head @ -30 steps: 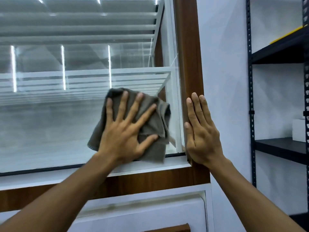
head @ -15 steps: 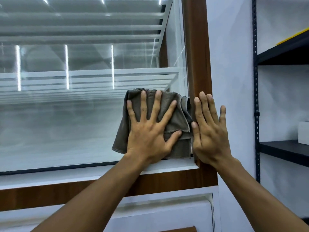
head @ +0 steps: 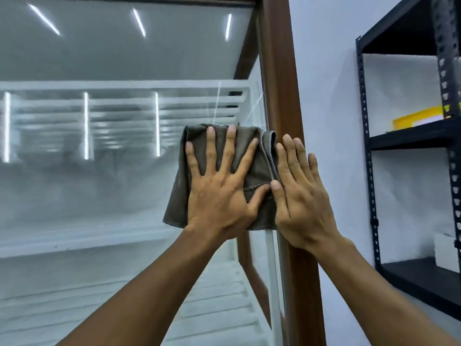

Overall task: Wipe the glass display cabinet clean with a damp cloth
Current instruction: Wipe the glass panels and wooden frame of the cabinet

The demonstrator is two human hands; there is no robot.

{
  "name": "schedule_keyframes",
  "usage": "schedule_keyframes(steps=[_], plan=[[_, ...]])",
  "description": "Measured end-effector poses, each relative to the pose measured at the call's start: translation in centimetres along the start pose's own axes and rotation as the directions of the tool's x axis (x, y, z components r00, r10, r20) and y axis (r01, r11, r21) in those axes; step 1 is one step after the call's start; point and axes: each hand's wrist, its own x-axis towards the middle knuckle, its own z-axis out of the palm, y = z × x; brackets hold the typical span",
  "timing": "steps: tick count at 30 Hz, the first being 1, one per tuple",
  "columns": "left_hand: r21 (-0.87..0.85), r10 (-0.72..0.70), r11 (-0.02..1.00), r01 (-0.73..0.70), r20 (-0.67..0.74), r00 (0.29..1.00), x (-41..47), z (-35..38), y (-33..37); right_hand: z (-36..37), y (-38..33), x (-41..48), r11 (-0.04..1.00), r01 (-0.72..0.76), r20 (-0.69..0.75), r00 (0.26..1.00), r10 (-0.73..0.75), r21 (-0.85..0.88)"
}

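Note:
A grey-brown cloth [head: 259,168] lies flat against the glass front [head: 99,171] of the display cabinet, hard against its right edge. My left hand [head: 219,186] presses the cloth onto the glass with fingers spread straight. My right hand [head: 299,196] rests flat on the brown wooden corner post [head: 277,71] of the cabinet, its thumb touching the cloth's right fold. White slatted shelves show through the glass, with streaks of reflected ceiling light.
A white wall [head: 329,121] lies right of the post. A black metal rack [head: 369,146] stands at far right, with a yellow item [head: 416,119] on a shelf and a white box [head: 446,250] lower down.
Both hands and the cloth have moved up the glass from the bottom frame. The cloth has slid right until it meets the corner post. The view has tilted upward.

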Motion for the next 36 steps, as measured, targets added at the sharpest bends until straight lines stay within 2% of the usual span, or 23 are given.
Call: schedule_keyframes(steps=[8,14,21,27,31,36], plan=[[-0.019,-0.002,1.0,0.002,-0.01,1.0,6.4,-1.5,-1.7,-0.7,0.7,7.7,0.998,0.021,-0.03,0.999,-0.022,-0.053],[0.001,-0.04,0.999,0.04,-0.001,0.999,12.0,-3.2,-4.3,-2.4,2.7,15.0,1.0,0.002,-0.032,0.999,-0.002,0.004],[0.017,-0.062,0.998,0.062,-0.005,0.998,18.0,-4.5,-5.0,-3.6,4.1,21.9,0.989,0.048,-0.031,0.999,-0.044,0.143],[0.011,-0.051,0.999,0.051,0.008,0.999,19.6,-4.8,-4.9,-3.5,3.6,22.5,0.965,0.012,0.001,1.0,-0.013,0.261],[-0.014,-0.092,0.996,0.093,0.007,0.996,20.4,-5.0,-4.6,-3.7,3.9,22.7,0.947,0.017,0.006,1.0,-0.02,0.322],[-0.037,-0.115,0.993,0.115,-0.007,0.993,20.9,-4.9,-4.4,-4.3,5.1,23.4,0.946,0.08,0.031,0.995,-0.094,0.313]])
